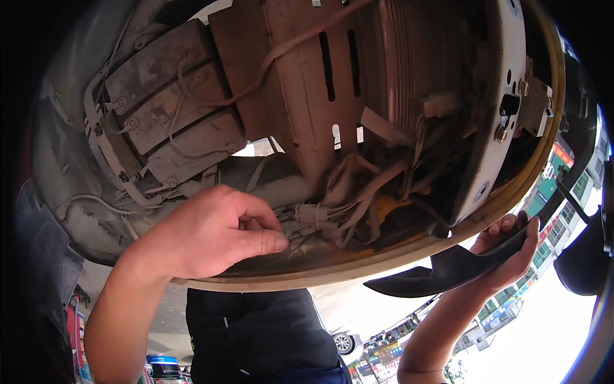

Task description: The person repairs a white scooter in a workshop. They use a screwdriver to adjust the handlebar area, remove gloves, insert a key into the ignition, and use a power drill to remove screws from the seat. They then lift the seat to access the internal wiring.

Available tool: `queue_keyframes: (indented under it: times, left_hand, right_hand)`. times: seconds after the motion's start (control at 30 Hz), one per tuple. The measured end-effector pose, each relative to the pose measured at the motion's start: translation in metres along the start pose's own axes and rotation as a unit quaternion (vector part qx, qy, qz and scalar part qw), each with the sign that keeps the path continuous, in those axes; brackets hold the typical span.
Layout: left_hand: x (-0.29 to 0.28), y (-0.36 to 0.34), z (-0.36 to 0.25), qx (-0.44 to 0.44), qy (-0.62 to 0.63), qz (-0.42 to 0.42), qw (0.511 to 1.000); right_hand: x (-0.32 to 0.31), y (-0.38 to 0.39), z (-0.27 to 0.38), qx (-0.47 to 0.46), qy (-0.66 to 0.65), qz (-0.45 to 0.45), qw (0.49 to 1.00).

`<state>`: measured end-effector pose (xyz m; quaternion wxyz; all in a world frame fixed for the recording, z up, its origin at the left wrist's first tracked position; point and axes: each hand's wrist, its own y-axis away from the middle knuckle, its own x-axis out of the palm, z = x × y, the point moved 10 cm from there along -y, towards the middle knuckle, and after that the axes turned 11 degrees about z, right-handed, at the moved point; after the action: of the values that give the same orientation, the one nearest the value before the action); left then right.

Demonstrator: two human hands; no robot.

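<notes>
My left hand (214, 233) hangs over the near rim of an open vehicle compartment, its thumb and index finger pinched together. Whatever lies between those fingertips, if anything, is too small to make out. Just beyond them is a pale wire connector (311, 214) on a dusty bundle of wires (364, 195). At the right, my right hand (511, 253) is closed around a glossy black curved plastic piece (441, 272) with a pointed end. That piece sits outside the yellowish rim (384, 265), close to it; whether it touches the rim I cannot tell.
Several dusty grey box-shaped units (173, 96) with cables fill the compartment's far left. A slotted brown metal panel (313, 77) spans the middle. A white metal bracket (495, 128) with bolts stands at the right. Dark clothing (256, 333) shows below the rim.
</notes>
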<state>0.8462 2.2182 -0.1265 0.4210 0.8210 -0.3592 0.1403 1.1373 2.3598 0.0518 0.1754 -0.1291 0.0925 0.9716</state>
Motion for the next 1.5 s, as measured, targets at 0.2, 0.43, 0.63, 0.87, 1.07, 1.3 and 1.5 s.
queue_keyframes:
  times: [0.2, 0.43, 0.63, 0.87, 1.07, 1.3, 1.5]
  left_hand:
    - [0.006, -0.003, -0.013, 0.006, -0.144, -0.001, 0.990]
    - [0.003, -0.006, -0.031, 0.013, -0.232, -0.102, 0.967]
    - [0.015, -0.015, -0.037, -0.007, -0.286, -0.085, 0.954]
    - [0.019, -0.016, -0.043, 0.043, -0.335, -0.123, 0.933]
    - [0.016, -0.011, -0.044, 0.085, -0.302, -0.172, 0.934]
    - [0.005, -0.016, -0.032, 0.041, -0.200, -0.137, 0.969]
    - [-0.009, -0.019, -0.028, -0.004, -0.110, -0.083, 0.990]
  right_hand:
    - [0.000, -0.002, -0.001, 0.004, -0.008, -0.002, 1.000]
    - [0.000, 0.003, 0.000, 0.010, -0.010, -0.028, 1.000]
    - [-0.002, 0.002, -0.001, 0.006, 0.015, -0.022, 1.000]
    - [-0.001, 0.003, 0.000, 0.002, 0.022, -0.021, 1.000]
    - [-0.001, 0.001, 0.001, -0.004, 0.016, -0.008, 1.000]
    - [-0.003, 0.002, 0.000, 0.002, 0.025, -0.021, 0.999]
    - [0.000, 0.003, 0.003, -0.007, 0.036, -0.019, 0.999]
